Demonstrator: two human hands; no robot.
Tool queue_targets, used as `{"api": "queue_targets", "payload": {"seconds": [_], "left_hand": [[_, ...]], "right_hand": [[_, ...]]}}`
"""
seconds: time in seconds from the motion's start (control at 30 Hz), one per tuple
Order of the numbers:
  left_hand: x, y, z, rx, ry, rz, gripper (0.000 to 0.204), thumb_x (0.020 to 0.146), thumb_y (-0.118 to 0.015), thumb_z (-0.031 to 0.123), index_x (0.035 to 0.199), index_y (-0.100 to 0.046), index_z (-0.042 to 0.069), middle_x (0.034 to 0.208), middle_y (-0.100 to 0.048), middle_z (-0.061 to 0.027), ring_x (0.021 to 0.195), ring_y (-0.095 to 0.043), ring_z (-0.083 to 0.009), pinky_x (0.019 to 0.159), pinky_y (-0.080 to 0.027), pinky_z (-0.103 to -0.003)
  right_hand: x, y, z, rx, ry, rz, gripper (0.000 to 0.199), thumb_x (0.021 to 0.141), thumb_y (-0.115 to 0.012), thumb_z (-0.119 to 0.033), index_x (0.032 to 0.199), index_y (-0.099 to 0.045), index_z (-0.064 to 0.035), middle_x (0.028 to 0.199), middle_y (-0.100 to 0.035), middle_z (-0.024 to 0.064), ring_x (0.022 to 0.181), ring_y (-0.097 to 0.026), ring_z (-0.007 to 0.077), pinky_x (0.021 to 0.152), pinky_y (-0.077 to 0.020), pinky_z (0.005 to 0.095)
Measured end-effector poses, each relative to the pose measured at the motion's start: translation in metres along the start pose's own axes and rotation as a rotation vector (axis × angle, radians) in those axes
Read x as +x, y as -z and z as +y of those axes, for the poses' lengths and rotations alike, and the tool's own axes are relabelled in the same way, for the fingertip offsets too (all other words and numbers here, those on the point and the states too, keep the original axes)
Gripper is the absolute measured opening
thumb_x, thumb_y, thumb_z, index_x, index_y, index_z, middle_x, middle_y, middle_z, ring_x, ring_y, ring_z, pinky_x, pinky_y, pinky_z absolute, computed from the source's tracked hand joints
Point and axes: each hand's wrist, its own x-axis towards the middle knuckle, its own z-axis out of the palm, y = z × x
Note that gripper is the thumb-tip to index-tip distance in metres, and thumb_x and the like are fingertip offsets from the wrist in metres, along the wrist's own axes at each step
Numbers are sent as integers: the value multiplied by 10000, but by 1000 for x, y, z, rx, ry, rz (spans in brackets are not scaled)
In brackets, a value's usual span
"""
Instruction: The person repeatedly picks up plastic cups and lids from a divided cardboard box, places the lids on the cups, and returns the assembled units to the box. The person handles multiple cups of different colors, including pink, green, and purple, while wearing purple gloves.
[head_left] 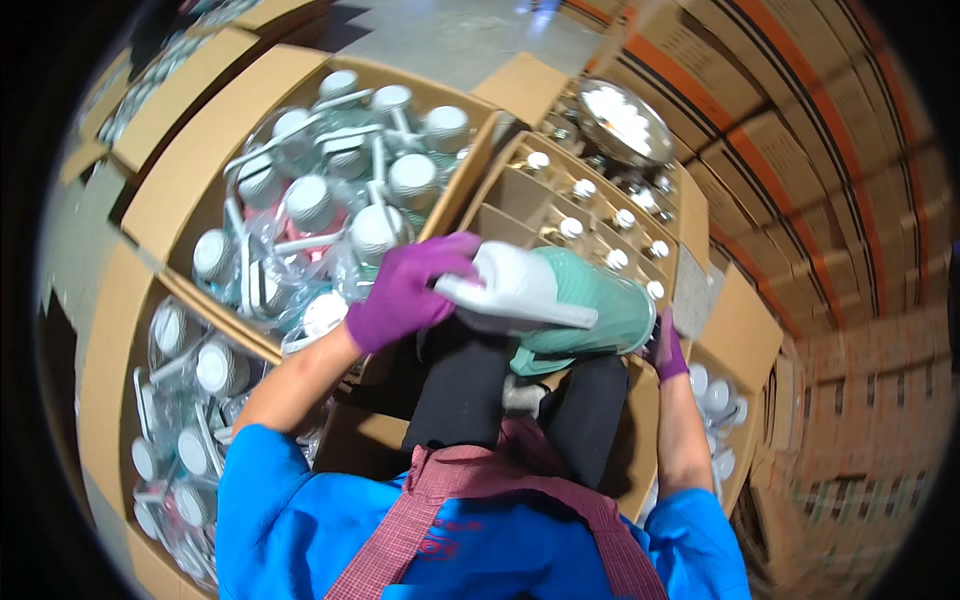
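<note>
A green jug with a white lid and white handle lies sideways above my lap; it looks like a vacuum flask. My left hand, in a purple glove, grips it at the lid end, with the fingers curled over the white top. At the other end, my right hand, also purple-gloved, is against the jug's base. Part of that hand is hidden behind the base. Left of the jug, a large open carton holds several similar white-lidded jugs in clear plastic.
Beyond the jug stands a divided carton holding several white-capped bottle-like pieces. A metal bowl of small white pieces sits behind it. More jugs fill a carton at lower left. Stacked brown cartons line the right.
</note>
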Motion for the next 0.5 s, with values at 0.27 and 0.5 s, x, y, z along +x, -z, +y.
{"api": "queue_targets", "payload": {"seconds": [0.27,0.5], "left_hand": [[-107,-98,135,310,-327,-660,320,751,-729,265,1053,-675,173,973,-655,-20,907,-670,-209,705,-541,-355],[59,-142,128,-301,-38,-159,432,971,-572,279,1342,-581,56,1359,-582,-165,1302,-528,-306,1135,-373,-432]], "right_hand": [[-31,-5,-110,-355,782,133,495,1031,-382,-383,1151,-665,4,1026,-712,119,948,-670,217,840,-514,332],[-156,-78,-97,-18,1005,-134,481,1061,-425,-385,1075,-696,11,1031,-720,144,942,-678,235,934,-503,360]]}}
